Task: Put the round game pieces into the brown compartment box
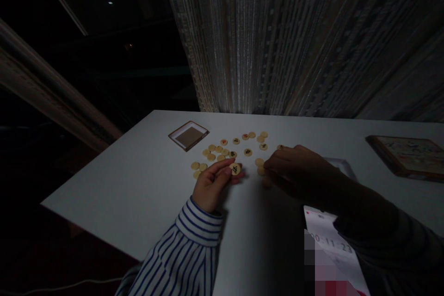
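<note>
Between the thumb and fingers of my left hand (213, 182) is a xiangqi piece (235, 169), its black character turned up toward me. My right hand (294, 166) is low over the table with its fingers bent together at the edge of a plain-faced xiangqi piece (261, 170); shadow hides part of the grip. Another pale piece (259, 162) lies just beyond those fingertips. Loose pieces spread around both hands, some blank side up (211, 157), some with black characters (248, 152), a few with red ones (224, 142).
A shallow open box or lid (171, 137) rests at the table's back left. On the far right is a framed, patterned flat box (385, 159). A lit phone (328, 222) showing a timer lies beneath my right forearm, near a pale tray edge (347, 169). Curtains (236, 55) hang behind the white table (114, 185).
</note>
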Demonstrator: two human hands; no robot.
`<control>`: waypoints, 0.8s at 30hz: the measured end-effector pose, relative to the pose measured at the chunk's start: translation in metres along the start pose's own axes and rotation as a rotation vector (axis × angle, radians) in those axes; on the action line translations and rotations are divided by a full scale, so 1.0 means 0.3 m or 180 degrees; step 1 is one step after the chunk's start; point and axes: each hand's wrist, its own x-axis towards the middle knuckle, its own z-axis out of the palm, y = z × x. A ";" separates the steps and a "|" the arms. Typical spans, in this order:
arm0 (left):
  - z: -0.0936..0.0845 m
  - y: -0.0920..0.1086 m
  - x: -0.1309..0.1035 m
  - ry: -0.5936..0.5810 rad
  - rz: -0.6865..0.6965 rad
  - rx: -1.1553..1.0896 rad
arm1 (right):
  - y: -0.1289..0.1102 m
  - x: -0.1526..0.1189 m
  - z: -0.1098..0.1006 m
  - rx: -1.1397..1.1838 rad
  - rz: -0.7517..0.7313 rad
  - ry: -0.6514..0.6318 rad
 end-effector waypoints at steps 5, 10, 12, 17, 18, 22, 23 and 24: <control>0.003 -0.001 -0.001 0.0011 -0.0021 -0.0031 | -0.004 0.000 -0.005 0.0015 0.0025 0.0018; 0.008 -0.007 -0.001 -0.0003 0.0040 -0.0081 | -0.008 0.000 -0.006 -0.0010 0.0082 -0.0025; 0.009 -0.010 -0.001 -0.0032 0.0078 -0.0093 | -0.006 -0.001 -0.002 0.0028 0.0074 -0.0004; 0.003 -0.014 0.008 -0.0009 0.0094 -0.0029 | -0.002 -0.003 0.003 0.0005 -0.0018 0.0094; 0.000 -0.015 0.011 -0.0034 0.0068 -0.0012 | -0.003 -0.002 0.001 -0.0029 -0.0016 0.0108; -0.009 -0.020 0.024 -0.0056 -0.0053 -0.0001 | -0.011 0.001 -0.008 -0.0034 0.0013 0.0112; -0.010 -0.021 0.026 -0.0022 -0.0055 0.0007 | -0.012 0.001 -0.009 -0.0007 0.0018 0.0097; -0.009 -0.021 0.027 0.0014 -0.0052 0.0032 | -0.012 0.001 -0.010 0.0017 0.0026 0.0094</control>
